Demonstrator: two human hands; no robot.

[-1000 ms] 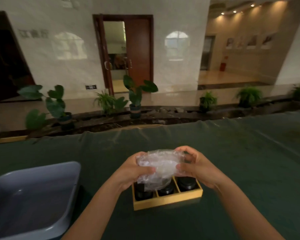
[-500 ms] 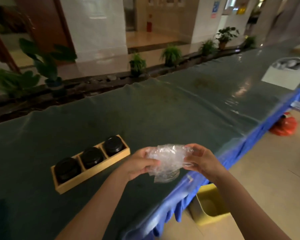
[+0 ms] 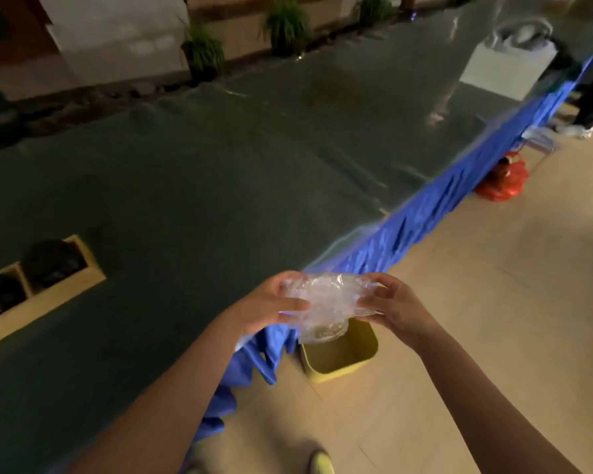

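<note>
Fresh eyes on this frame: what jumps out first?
Centre bottom, the left hand and right hand grip a crumpled clear plastic wrap just off the table. Below it on the floor stands an open yellow bin, beside the blue table skirt. Far left, a wooden tray of dark-lidded jars sits on the table.

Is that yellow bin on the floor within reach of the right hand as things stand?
Probably yes, at least for dropping: the right hand, gripping the crumpled plastic wrap with the left hand, hangs above the open yellow bin with nothing between. Touching it would likely need bending down.
</note>
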